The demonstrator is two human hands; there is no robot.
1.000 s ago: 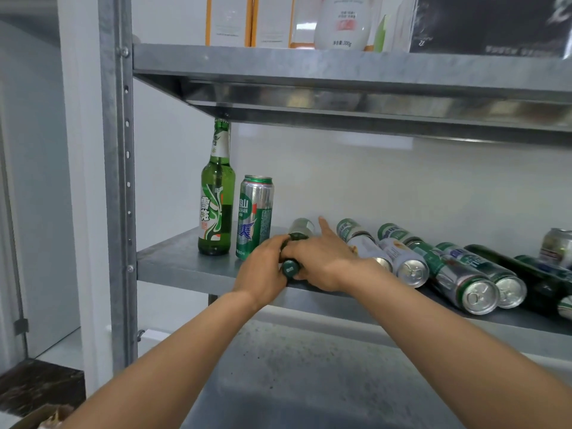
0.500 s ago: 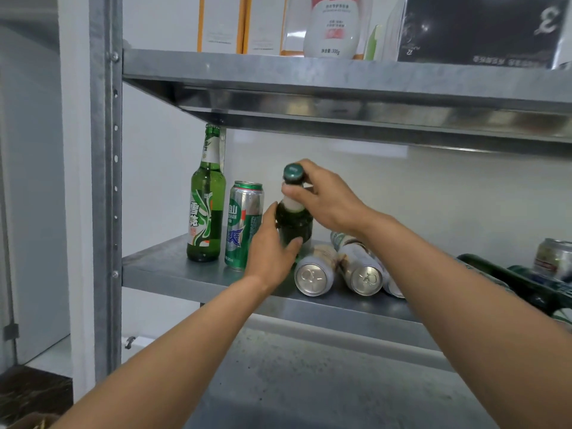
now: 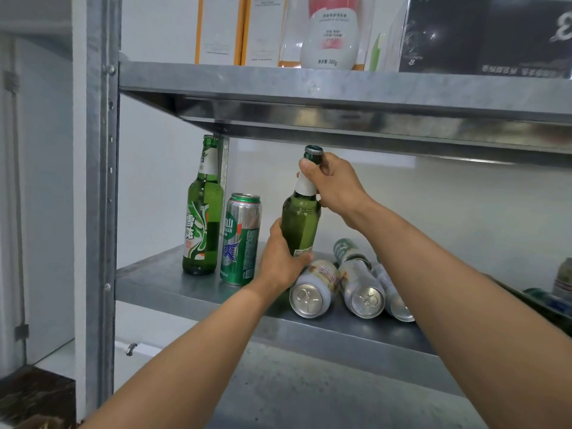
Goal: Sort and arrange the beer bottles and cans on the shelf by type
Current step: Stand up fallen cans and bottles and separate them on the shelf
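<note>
Gleaming green bottle (image 3: 301,224), white-wrapped neck

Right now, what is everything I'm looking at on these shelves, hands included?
held bottle: one, green, upright, bottom hidden by a hand, right of the standing can.
standing bottle: one, green, middle shelf, back left.
standing can: one, green and silver, right of the standing bottle.
lying cans: at least three, silver, on their sides, middle shelf.
far-right items: count unclear, partly hidden.
boxes: two, white with orange edges, top shelf.
white container: one, red label, top shelf.
black box: one, top shelf, right.
shelf rack: one, grey metal.
left hand: grips the held bottle low down.
right hand: grips its neck.
</note>
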